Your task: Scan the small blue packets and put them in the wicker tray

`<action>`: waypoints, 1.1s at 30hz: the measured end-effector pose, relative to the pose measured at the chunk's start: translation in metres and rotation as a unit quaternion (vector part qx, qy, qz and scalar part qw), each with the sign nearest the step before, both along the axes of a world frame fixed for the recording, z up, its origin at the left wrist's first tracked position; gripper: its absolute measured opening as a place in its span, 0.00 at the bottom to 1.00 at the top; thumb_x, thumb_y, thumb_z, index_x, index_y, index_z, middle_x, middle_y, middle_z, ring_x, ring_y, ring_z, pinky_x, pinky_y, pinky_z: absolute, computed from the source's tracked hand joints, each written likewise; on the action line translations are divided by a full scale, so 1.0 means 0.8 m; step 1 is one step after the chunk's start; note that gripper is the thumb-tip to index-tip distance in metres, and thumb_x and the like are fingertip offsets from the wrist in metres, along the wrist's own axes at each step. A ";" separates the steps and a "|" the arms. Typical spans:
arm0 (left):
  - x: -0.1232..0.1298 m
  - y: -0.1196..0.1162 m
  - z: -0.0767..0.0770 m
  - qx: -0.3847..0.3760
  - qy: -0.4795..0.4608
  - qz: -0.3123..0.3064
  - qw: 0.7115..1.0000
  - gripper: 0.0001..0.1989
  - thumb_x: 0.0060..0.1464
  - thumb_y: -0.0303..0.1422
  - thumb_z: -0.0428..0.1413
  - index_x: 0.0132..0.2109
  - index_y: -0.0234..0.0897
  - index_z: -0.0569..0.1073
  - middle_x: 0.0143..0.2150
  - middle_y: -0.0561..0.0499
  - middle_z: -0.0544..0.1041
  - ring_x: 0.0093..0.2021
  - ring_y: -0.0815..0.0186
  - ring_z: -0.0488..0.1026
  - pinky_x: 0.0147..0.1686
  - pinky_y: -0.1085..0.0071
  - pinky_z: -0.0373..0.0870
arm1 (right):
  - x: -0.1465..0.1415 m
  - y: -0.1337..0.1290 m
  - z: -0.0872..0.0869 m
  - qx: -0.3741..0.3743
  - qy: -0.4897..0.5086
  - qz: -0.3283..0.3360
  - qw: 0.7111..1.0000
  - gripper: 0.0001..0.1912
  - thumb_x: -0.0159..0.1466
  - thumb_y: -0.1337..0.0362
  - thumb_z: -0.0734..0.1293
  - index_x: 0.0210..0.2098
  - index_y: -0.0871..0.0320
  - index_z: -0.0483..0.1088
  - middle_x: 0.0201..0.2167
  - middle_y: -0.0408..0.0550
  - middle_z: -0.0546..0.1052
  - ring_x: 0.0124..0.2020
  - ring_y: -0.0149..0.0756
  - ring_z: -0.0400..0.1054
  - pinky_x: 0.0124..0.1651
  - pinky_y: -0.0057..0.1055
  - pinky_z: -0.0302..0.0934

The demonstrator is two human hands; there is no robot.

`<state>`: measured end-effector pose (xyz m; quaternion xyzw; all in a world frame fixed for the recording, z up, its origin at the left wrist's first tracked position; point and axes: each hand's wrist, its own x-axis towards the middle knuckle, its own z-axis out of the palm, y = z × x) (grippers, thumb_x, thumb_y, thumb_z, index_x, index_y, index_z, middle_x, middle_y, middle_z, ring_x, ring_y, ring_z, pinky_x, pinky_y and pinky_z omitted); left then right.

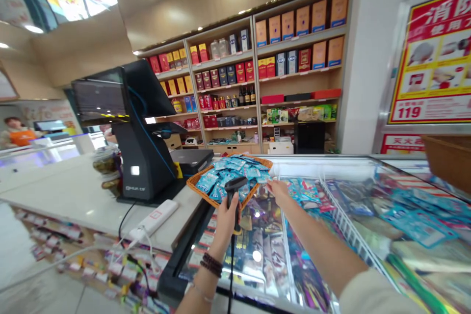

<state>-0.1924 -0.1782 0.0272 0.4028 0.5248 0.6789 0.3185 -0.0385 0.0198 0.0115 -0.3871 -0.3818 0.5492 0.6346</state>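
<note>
Now then, the left hand (228, 218) is clamped around a handheld barcode scanner (231, 197), its grip nearly upright, its head at the top nosing right over a wicker tray (193, 184) of blue sachets (230, 169), and a black cord (231, 265) drops straight down. The right hand (277, 192) is open, well apart from the left, fingertips just beside the tray's right end, above a glass-topped display case (368, 167). That tray sits at the case's edge, next to the worktop (73, 191), with a black POS terminal (145, 157) just beside it and a white power strip (154, 218) nearby. Shelves of boxed liquor (301, 44) fill the wall ahead.
</note>
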 end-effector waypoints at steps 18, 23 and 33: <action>0.152 -0.014 -0.028 -0.027 -0.023 -0.107 0.994 0.46 0.42 0.83 0.70 0.35 0.44 0.72 0.25 0.58 0.71 0.17 0.72 0.65 0.18 0.73 0.59 | 0.125 -0.104 -0.068 0.004 0.041 -0.051 0.998 0.27 0.51 0.52 0.90 0.48 0.49 0.87 0.26 0.38 0.82 0.40 0.51 0.90 0.62 0.54 0.89; 0.184 -0.015 -0.035 -0.039 -0.034 -0.132 0.990 0.47 0.41 0.83 0.71 0.34 0.43 0.72 0.25 0.58 0.71 0.18 0.71 0.66 0.19 0.72 0.60 | 0.135 -0.123 -0.065 -0.011 0.071 -0.095 0.993 0.26 0.56 0.55 0.86 0.54 0.49 0.87 0.27 0.39 0.84 0.46 0.52 0.92 0.69 0.53 0.85; 0.188 -0.020 -0.030 -0.051 -0.052 -0.147 0.987 0.48 0.36 0.82 0.74 0.34 0.42 0.74 0.26 0.58 0.73 0.19 0.72 0.68 0.19 0.73 0.61 | 0.124 -0.130 -0.067 0.010 0.055 -0.134 0.989 0.34 0.59 0.43 0.85 0.59 0.52 0.88 0.26 0.41 0.83 0.48 0.58 0.92 0.65 0.57 0.85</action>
